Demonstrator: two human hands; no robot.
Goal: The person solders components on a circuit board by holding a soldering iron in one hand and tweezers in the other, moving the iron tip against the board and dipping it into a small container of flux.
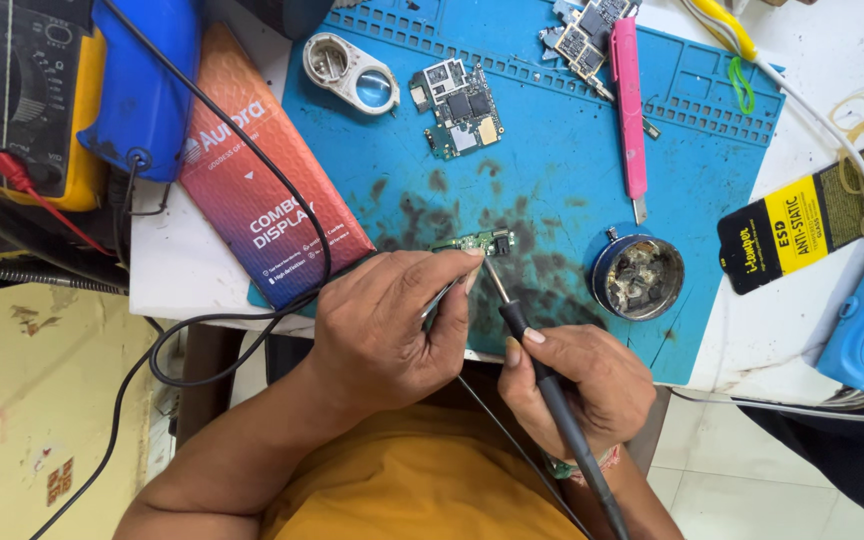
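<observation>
The left hand (387, 325) is at the near edge of the blue mat (552, 150). Its fingers are closed around thin tweezers (439, 297), and the fingertips press on a small green board (477, 242) that lies on the dark stained part of the mat. The right hand (577, 380) is just beside the left one, a little past the near edge of the mat. Its fingers grip the black handle of a soldering iron (542, 375), held like a pen. The metal tip of the iron points up to the right end of the small board and seems to touch it, but I cannot tell this for sure.

Right of the board, near the mat's right edge, stands a round tin (638, 277) with grey bits inside. Toward the far edge of the mat lies a bigger circuit board (460, 108), and beside it, to the left, a loupe (352, 72). A pink tool (629, 100) lies farther right, pointing to the near side. A red and orange box (262, 180) lies over the mat's left edge, with a black cable (252, 170) across it. A yellow multimeter (37, 100) is at the far left corner of the table. A black and yellow package (812, 215) is at the table's right edge.
</observation>
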